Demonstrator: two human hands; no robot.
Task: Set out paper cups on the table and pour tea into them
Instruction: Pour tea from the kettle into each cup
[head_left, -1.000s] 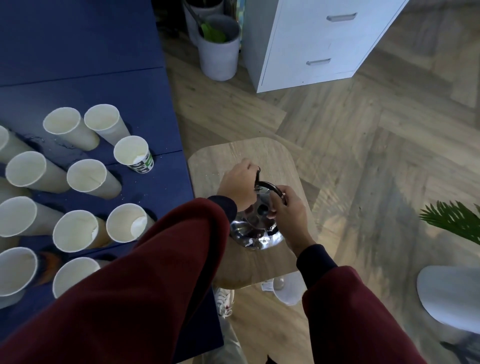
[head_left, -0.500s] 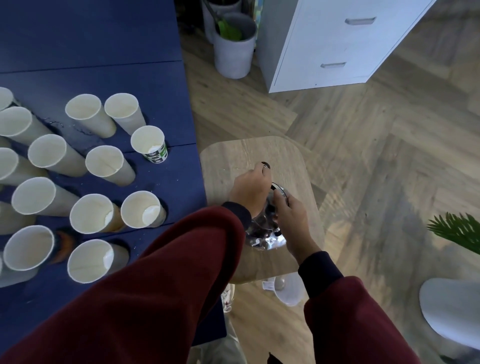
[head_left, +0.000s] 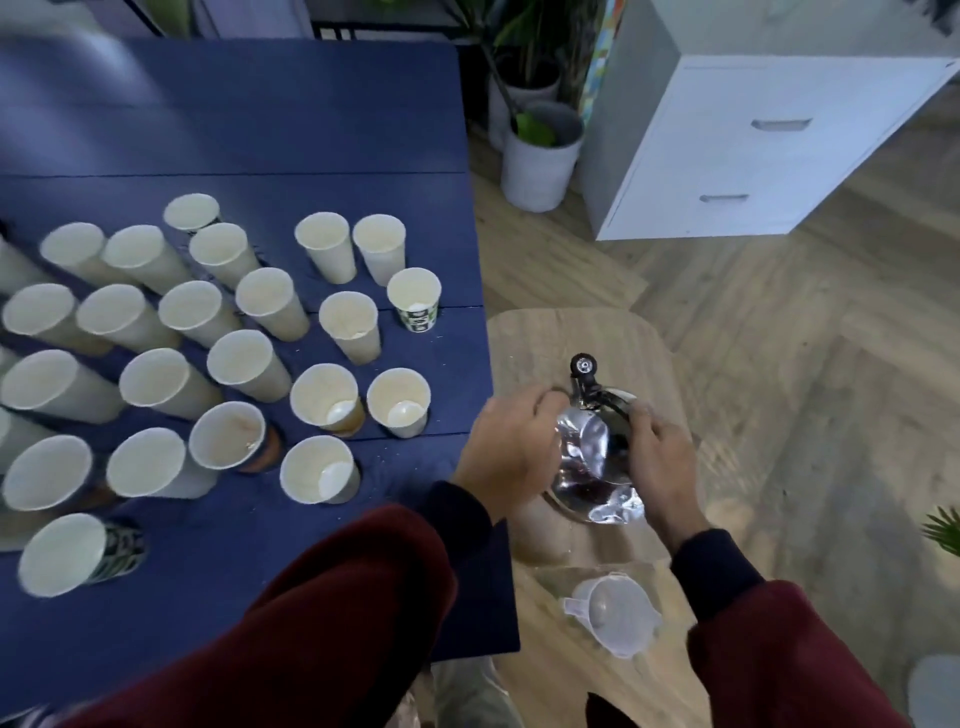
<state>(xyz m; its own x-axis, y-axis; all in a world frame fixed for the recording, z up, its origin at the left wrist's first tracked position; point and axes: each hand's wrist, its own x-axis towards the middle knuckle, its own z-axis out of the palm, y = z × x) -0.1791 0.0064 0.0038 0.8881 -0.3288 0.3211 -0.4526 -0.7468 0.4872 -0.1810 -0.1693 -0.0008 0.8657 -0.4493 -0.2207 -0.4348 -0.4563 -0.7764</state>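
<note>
Several white paper cups (head_left: 340, 255) stand upright in rows on the blue table (head_left: 311, 130); two carry a green-and-black print, one of them (head_left: 415, 301) at the right edge. A shiny metal kettle (head_left: 589, 470) sits on a wooden stool (head_left: 644, 343) right of the table. Its lid is tipped up, black knob (head_left: 582, 365) uppermost, and dark liquid shows inside. My left hand (head_left: 511, 449) is curled against the kettle's left side. My right hand (head_left: 660, 462) grips its right side by the handle.
A clear plastic jug (head_left: 615, 618) sits low in front of the stool. A white plant pot (head_left: 543, 161) and a white drawer cabinet (head_left: 753, 145) stand behind on the wooden floor. Green leaves (head_left: 945, 527) show at the right edge.
My left hand has dropped from the black knob to the kettle's side, and the lid now stands tipped up. The view has swung left, so more cups show.
</note>
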